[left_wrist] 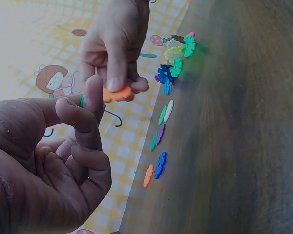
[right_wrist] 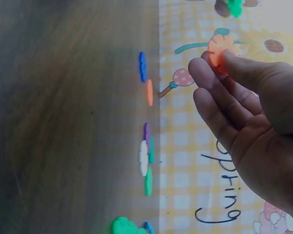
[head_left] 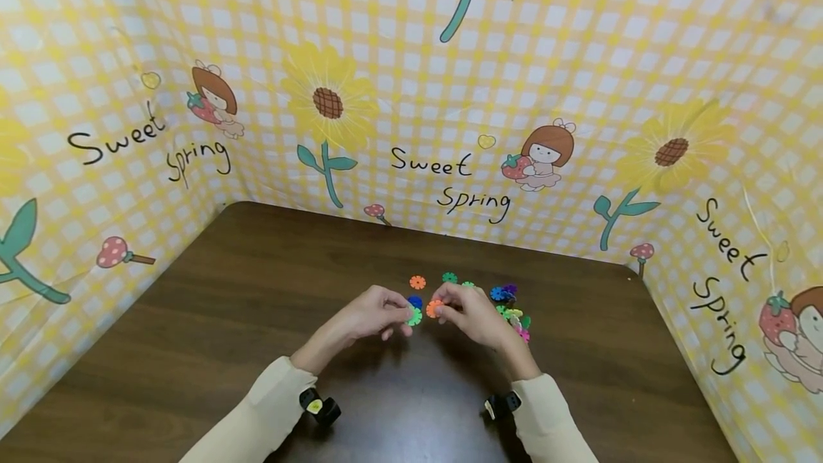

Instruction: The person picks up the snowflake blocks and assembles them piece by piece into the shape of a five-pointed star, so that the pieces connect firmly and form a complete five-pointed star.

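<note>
My left hand (head_left: 378, 314) pinches a light green notched plastic disc (head_left: 414, 316) between thumb and finger. Only a thin green edge (left_wrist: 81, 101) of it shows in the left wrist view. Opposite, an orange notched disc (head_left: 434, 308) is pinched between the thumb and fingers of my right hand (head_left: 474, 314). The two discs face each other a short way apart, held above the table. In the right wrist view the orange disc (right_wrist: 218, 50) stands up from the fingertips, while the green disc (right_wrist: 235, 7) shows at the top edge.
On the brown table (head_left: 308, 249), beyond the hands, lie an orange disc (head_left: 418, 282), a blue disc (head_left: 416, 301) and green discs (head_left: 449, 278). A loose heap of mixed discs (head_left: 514, 314) sits beside my right wrist. A yellow checked cloth (head_left: 411, 113) walls the table's far and side edges.
</note>
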Tool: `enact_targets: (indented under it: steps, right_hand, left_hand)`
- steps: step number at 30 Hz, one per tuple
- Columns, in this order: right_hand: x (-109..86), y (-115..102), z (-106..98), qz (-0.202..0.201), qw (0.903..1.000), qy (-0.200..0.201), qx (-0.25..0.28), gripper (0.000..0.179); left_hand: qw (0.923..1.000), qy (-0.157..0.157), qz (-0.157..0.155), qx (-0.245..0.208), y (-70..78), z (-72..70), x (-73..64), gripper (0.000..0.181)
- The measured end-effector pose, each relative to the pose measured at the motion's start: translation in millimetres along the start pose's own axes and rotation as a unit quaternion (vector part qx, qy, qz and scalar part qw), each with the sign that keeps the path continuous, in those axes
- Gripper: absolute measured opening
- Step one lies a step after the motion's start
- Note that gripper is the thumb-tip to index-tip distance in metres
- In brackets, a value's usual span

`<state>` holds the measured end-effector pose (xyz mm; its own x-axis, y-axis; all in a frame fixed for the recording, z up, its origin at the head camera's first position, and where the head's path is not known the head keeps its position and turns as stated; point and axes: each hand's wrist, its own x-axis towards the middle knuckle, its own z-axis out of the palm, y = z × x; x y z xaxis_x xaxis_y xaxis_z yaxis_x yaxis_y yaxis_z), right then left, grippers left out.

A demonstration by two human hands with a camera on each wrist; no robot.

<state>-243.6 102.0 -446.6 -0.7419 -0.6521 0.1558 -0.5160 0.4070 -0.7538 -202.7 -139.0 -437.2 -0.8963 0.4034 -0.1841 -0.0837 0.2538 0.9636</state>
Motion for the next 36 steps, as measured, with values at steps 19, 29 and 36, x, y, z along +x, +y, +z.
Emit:
enact_targets:
  steps: [19,29,36]
  right_hand:
    - [-4.9,-23,-2,-0.059,0.9981,0.003,-0.017,0.009]
    - [-2.9,-27,-2,-0.107,0.9933,0.035,-0.025,0.007]
    - [3.6,-28,-2,-0.096,0.9952,0.018,-0.006,0.008]
  left_hand:
    - [0.9997,-0.011,0.02,0.006,2.8,2.6,-0.3,0.024]
    - [0.9991,-0.02,0.015,-0.035,8.3,3.3,0.3,0.024]
    - [0.9986,-0.002,0.008,-0.053,7.1,5.1,1.2,0.023]
